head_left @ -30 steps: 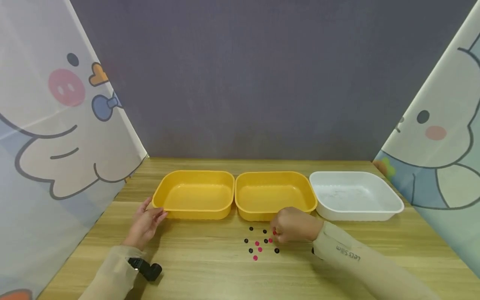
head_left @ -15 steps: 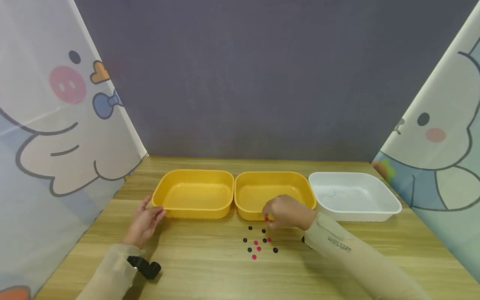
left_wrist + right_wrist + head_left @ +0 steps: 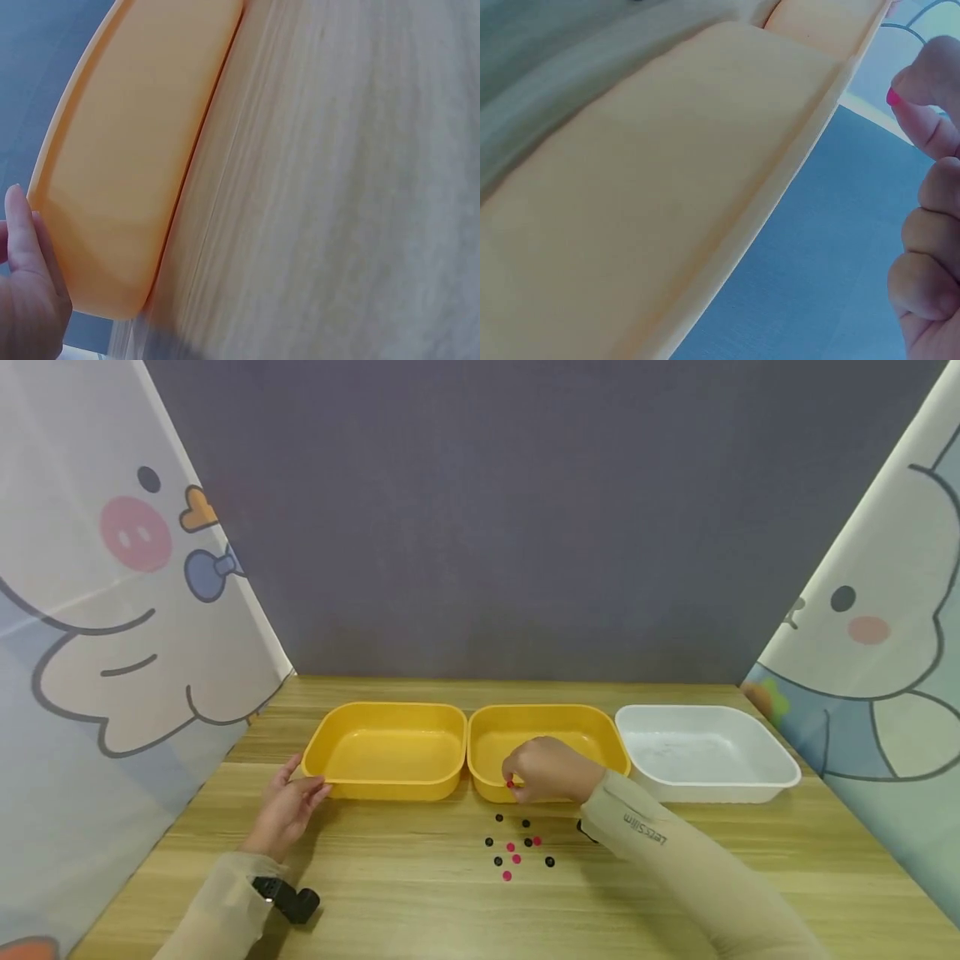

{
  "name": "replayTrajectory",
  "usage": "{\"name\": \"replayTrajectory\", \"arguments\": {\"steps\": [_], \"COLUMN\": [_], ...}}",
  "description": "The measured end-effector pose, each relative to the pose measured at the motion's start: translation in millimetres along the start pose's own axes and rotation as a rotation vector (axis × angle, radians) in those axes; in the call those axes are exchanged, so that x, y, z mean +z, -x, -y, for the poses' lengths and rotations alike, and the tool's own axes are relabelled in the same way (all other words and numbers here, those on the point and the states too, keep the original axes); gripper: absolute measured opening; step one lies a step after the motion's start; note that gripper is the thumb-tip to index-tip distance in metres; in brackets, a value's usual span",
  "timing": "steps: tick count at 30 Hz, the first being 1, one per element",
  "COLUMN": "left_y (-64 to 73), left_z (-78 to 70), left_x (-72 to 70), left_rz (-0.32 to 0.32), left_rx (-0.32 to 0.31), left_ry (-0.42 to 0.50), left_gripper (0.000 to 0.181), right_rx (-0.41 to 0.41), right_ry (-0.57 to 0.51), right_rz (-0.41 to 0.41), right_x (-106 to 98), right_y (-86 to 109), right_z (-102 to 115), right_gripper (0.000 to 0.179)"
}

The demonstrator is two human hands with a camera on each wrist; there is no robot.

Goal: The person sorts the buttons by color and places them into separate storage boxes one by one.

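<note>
In the head view my right hand (image 3: 551, 768) is over the front rim of the middle yellow tray (image 3: 483, 789), pinching a small red button (image 3: 510, 784) between thumb and index finger. The right wrist view shows that button (image 3: 892, 96) as a pink-red spot at the fingertips, other fingers curled. My left hand (image 3: 288, 810) touches the front left corner of the left yellow tray (image 3: 397, 790); its fingers lie fairly straight against the outside in the left wrist view. Several black buttons (image 3: 550, 862) and pink-red buttons (image 3: 507, 876) lie loose in front of the middle tray.
A white tray (image 3: 712, 792) stands right of the yellow ones, all three in a row on the wooden table (image 3: 420, 893). A dark grey panel (image 3: 480, 527) rises behind, with cartoon-printed cloth (image 3: 97, 693) at the sides. A black wrist device (image 3: 288, 897) sits on the left sleeve.
My right hand has lifted the red button from among the loose buttons and moved up and left to the middle tray's front rim. My left hand stays at the left tray's corner.
</note>
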State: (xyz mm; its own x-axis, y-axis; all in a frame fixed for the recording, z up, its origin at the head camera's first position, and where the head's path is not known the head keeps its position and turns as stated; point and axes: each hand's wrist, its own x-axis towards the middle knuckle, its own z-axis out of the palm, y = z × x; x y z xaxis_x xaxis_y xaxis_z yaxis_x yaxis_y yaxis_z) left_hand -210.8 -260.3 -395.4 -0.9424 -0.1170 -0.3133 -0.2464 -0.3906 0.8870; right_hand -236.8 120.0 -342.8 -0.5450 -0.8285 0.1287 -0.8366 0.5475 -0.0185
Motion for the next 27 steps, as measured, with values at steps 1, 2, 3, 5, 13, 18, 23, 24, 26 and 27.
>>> {"name": "replayTrajectory", "arguments": {"steps": [1,2,3,5,13,18,23,24,26,27], "left_y": [0.0,0.1,0.1,0.1,0.0,0.3,1.1,1.4,2.0,2.4], "left_z": [0.2,0.4,0.6,1.2,1.0,0.4,1.1,1.2,1.3,1.1], "left_x": [-0.1,-0.2,-0.3,-0.3,-0.3,0.8,2.2,2.1,1.5,1.1], "left_rz": [0.003,0.008,0.009,0.013,-0.008,-0.011,-0.007,-0.006,-0.007,-0.009], "left_rx": [-0.001,-0.001,-0.002,-0.004,-0.006,-0.002,0.011,0.012,0.014,0.013], "left_ry": [0.0,-0.004,-0.005,-0.011,-0.015,-0.003,-0.008,-0.009,-0.01,-0.007], "left_gripper": [0.079,0.079,0.079,0.079,0.08,0.08,0.079,0.078,0.078,0.078], "right_rx": [0.002,0.003,0.005,0.018,0.057,0.055,0.051,0.045,0.036,0.036], "right_ry": [-0.004,-0.006,-0.007,-0.013,-0.045,-0.005,0.017,0.018,0.023,0.026], "right_rz": [0.005,0.006,0.007,0.015,0.055,0.063,0.08,0.076,0.068,0.069], "right_x": [-0.5,-0.7,-1.0,-1.5,-5.2,-6.3,-8.0,-8.6,-9.3,-9.5], "right_y": [-2.8,-5.4,-7.9,-12.7,-31.5,-41.2,-49.5,-51.1,-54.5,-56.4], "right_z": [-0.3,-0.6,-1.1,-2.1,-1.6,0.2,2.5,3.2,4.2,4.6], "right_gripper": [0.004,0.005,0.005,0.005,0.006,0.004,0.002,0.002,0.003,0.003]}}
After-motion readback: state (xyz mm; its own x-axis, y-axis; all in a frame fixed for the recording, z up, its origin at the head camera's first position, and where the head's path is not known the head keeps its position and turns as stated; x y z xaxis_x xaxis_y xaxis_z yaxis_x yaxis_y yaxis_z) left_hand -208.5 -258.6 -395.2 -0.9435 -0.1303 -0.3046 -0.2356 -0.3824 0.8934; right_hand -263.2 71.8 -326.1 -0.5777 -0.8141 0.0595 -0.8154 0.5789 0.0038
